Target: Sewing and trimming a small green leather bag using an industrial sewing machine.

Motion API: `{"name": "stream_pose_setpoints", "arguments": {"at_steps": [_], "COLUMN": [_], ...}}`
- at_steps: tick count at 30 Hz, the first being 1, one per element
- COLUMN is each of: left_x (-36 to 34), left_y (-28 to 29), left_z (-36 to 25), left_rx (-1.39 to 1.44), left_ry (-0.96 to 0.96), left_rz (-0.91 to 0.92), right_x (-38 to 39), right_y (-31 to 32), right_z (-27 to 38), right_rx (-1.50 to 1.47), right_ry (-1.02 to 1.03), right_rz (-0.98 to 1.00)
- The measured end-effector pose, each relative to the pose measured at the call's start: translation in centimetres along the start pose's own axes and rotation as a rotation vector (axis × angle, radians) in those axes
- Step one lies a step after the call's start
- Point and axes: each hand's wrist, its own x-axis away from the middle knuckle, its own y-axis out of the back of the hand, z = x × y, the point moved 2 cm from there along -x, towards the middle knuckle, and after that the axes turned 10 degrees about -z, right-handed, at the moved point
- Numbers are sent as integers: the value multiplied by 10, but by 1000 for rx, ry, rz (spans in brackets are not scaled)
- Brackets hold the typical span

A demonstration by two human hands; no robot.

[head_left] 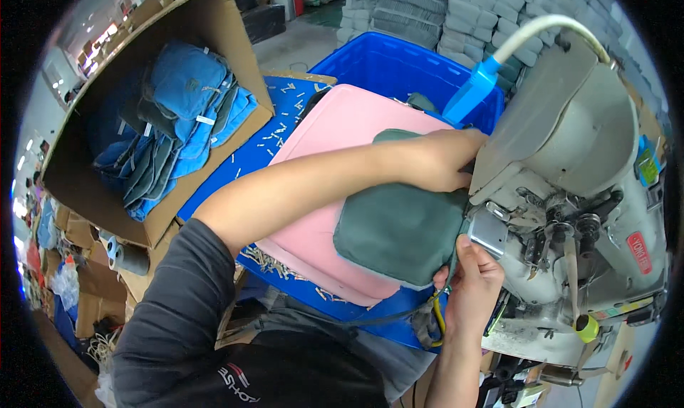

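Observation:
A dark green fabric pouch (395, 230) with rounded corners lies on a pink board (324, 166), its right edge at the sewing machine (548, 187). My left arm reaches across the board. My left hand (449, 158) rests at the pouch's upper right, fingers curled in beside the machine head; the fingertips are hidden and I cannot make out what they hold. Below the machine's small metal plate (487, 232), my right hand (474, 276) pinches the pouch's lower right edge between thumb and fingers. A yellow handle (439, 319) and a dark strap hang beside that hand.
A cardboard box (246, 59) with blue and dark pouches (189, 87) stands at left. Thread scraps litter the blue tabletop (217, 183). Behind the board is a blue bin (392, 59), with a white hose and blue nozzle (470, 91) at its right. Grey bundles (456, 23) are stacked behind.

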Motion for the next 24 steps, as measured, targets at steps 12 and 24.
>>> {"name": "stream_pose_setpoints", "arguments": {"at_steps": [12, 24], "left_x": [113, 117], "left_y": [-23, -34], "left_z": [-77, -79], "left_rx": [-496, -416], "left_ry": [-373, -465], "left_rz": [-137, -377], "right_x": [99, 30], "right_y": [17, 18], "right_z": [-16, -28], "right_rx": [2, -123], "right_ry": [-30, -36], "right_rz": [160, 177]}}
